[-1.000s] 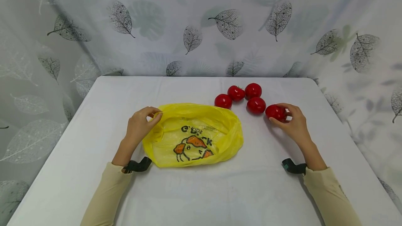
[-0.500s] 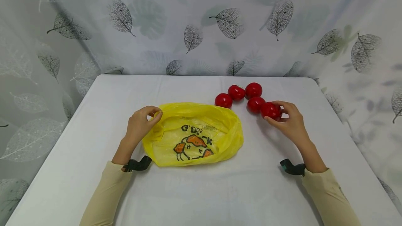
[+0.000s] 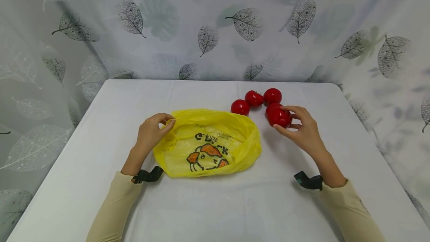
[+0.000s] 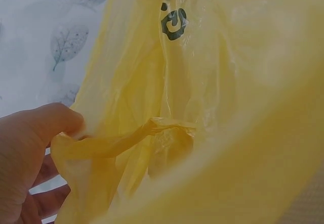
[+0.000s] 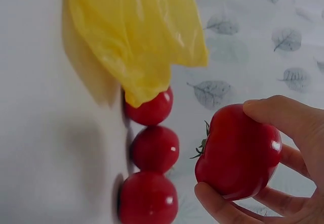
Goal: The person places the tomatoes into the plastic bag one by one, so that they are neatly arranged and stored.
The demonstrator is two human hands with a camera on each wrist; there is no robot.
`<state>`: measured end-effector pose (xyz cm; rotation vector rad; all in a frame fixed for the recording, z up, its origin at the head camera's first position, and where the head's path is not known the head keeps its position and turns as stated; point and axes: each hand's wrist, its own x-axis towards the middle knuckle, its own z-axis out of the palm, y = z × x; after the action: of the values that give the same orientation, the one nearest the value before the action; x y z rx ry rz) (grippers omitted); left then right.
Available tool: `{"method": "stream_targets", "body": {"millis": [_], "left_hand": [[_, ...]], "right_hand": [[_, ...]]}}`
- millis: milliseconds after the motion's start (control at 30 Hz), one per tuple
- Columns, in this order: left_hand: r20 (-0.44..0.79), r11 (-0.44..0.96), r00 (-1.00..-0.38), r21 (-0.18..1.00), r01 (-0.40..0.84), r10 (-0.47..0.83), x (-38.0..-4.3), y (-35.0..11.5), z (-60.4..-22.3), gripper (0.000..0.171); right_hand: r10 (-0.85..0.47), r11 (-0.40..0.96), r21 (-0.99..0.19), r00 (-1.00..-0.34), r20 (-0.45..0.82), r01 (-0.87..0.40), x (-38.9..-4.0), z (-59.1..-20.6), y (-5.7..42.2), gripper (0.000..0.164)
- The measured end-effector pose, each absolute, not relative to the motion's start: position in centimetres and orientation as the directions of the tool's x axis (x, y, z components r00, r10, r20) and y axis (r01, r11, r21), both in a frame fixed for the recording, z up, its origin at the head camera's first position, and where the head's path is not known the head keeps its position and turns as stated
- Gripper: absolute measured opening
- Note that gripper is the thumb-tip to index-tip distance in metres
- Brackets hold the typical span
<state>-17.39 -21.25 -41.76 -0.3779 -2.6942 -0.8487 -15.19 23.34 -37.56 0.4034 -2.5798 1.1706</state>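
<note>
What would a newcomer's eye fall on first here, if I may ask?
Probably the bright yellow bag, spread open near the middle of the white table, its left end pinched by the left hand. Next comes the glossy red tomato held in the right hand, then four more tomatoes grouped near the bag's far right corner.

a yellow printed plastic bag (image 3: pixel 251 145) lies open-mouthed, its rim pinched by the left hand (image 3: pixel 151 132); the right hand (image 3: pixel 305 132) grips a glossy red tomato (image 5: pixel 238 153), seemingly aloft; four more tomatoes (image 3: pixel 254 99) cluster near the bag's far right corner
</note>
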Motion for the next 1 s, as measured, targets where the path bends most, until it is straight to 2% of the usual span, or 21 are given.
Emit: {"method": "stream_targets", "body": {"millis": [400,1000], "left_hand": [[0.354,0.791,-0.920,0.510,0.339,0.166,-17.3,-21.3,-41.6,0.020],[0.353,0.792,-0.920,0.506,0.341,0.171,-17.2,-21.3,-41.5,0.021]], "right_hand": [[-0.199,0.592,-0.671,-0.888,0.415,-0.447,-15.2,-37.1,20.7,0.060],[-0.305,0.451,-0.712,-0.842,0.445,-0.539,-15.1,-36.4,16.5,0.059]]}}
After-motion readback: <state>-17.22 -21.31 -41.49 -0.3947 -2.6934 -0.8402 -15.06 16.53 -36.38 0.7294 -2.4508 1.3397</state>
